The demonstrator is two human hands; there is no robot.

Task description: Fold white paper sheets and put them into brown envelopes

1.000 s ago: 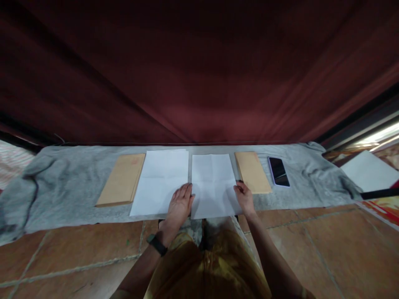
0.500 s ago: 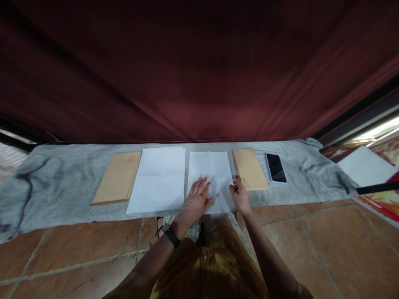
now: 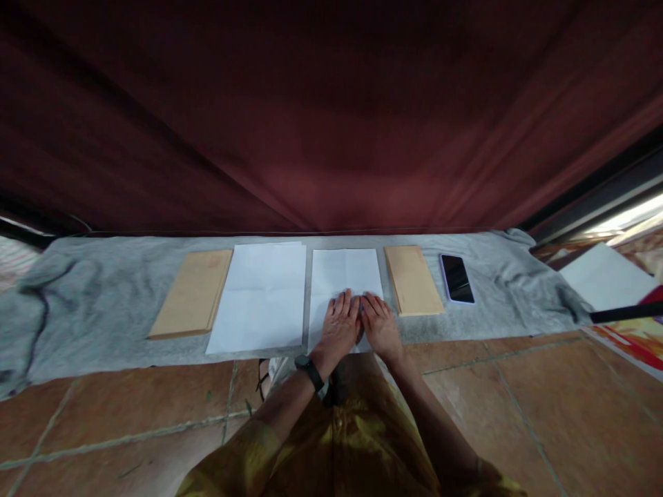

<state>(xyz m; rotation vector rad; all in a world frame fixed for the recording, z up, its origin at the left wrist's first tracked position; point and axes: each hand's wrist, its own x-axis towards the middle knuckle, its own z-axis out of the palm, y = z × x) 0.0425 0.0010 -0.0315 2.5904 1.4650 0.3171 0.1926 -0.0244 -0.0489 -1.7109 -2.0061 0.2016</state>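
One creased white sheet (image 3: 344, 268), under the fingers; left hand (image 3: 340, 326), right hand (image 3: 381, 327), both laid flat, outstretched. Left of the fingers: white paper stack (image 3: 262, 300), then left brown envelopes (image 3: 191, 293). Right of them: right brown envelopes (image 3: 413, 280), then phone (image 3: 457, 279).

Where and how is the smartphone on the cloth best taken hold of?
I would grip the smartphone by its long edges, near the middle, with the right hand from above and the near side. It lies flat, screen up; the short width should suit a pinch, and grey cloth shows along both edges.
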